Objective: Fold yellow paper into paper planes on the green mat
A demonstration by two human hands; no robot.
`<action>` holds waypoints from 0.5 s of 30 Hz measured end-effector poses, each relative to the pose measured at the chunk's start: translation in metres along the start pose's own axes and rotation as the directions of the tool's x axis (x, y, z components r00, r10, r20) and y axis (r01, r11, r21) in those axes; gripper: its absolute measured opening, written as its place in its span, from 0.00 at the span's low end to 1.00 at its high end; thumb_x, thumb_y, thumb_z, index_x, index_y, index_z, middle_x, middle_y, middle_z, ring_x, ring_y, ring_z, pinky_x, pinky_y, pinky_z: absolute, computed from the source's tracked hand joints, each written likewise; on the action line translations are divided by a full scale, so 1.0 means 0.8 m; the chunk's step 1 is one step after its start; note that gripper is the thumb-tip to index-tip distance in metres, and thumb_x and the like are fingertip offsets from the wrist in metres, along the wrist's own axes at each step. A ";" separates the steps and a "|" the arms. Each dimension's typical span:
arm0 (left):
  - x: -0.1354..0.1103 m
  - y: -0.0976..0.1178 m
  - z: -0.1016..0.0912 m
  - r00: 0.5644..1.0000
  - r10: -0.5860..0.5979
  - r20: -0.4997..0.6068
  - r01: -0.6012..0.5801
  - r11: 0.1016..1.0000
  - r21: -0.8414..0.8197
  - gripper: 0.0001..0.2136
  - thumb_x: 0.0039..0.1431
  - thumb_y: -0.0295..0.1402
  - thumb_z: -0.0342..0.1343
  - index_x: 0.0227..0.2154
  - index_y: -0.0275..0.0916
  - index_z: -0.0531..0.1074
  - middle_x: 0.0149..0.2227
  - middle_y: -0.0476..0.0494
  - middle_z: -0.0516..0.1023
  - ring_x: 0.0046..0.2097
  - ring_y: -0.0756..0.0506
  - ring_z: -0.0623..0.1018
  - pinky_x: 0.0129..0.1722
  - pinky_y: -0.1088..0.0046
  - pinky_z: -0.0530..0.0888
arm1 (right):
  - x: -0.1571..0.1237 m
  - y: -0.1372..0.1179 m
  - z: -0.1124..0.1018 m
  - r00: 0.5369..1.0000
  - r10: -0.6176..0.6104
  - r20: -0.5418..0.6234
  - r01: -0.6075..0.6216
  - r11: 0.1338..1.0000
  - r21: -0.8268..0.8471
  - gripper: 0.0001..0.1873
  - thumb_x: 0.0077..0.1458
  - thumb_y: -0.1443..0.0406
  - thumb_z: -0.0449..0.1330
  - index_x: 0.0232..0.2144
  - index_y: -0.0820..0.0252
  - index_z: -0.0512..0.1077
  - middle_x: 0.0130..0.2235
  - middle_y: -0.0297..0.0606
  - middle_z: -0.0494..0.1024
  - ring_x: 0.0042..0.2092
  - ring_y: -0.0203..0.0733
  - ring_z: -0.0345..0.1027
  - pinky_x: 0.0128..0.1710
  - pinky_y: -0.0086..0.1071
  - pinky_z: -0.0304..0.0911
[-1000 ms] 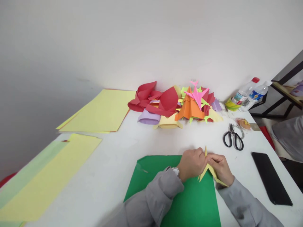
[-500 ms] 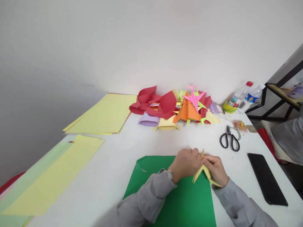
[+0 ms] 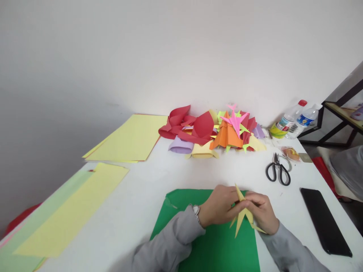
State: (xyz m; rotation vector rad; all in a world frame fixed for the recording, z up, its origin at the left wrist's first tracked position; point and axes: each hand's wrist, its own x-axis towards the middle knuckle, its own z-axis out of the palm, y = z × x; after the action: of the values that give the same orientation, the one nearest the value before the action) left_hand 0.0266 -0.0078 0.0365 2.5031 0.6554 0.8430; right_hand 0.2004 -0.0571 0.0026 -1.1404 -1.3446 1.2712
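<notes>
Paper [image 3: 241,220] in left hand [image 3: 221,206], right hand [image 3: 264,214] (middle partly hidden behind fingers [image 3: 255,197]).

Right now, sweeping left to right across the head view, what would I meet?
Yellow paper strip, large yellow sheet, purple paper loop, left hand, folded yellow paper, right hand, scissors, flat black object.

We couldn't read any text, brand or number with confidence. On the red-capped bottle [image 3: 295,110] we saw a multicolored label [image 3: 284,124], and on the white-capped bottle [image 3: 312,111] a blue label [image 3: 305,120] with a pale emblem, both too small and blurred to make out. We got dark, barcode-like stripes [image 3: 293,129] beside the blue one, nothing legible.
</notes>
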 end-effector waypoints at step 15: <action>0.015 0.030 -0.025 0.911 -0.032 0.411 0.333 0.645 -0.688 0.24 0.59 0.47 0.50 0.15 0.39 0.50 0.17 0.56 0.50 0.21 0.54 0.53 0.20 0.75 0.52 | -0.006 0.001 -0.010 0.919 0.089 0.384 -0.172 0.967 0.187 0.28 0.44 0.43 0.63 0.13 0.61 0.73 0.17 0.34 0.67 0.20 0.34 0.55 0.21 0.30 0.54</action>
State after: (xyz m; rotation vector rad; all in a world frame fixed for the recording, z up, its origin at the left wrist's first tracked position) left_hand 0.0293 -0.0159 0.0685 1.7080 0.3197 0.4085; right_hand 0.2086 -0.0609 0.0016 -0.8738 -1.3733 1.7564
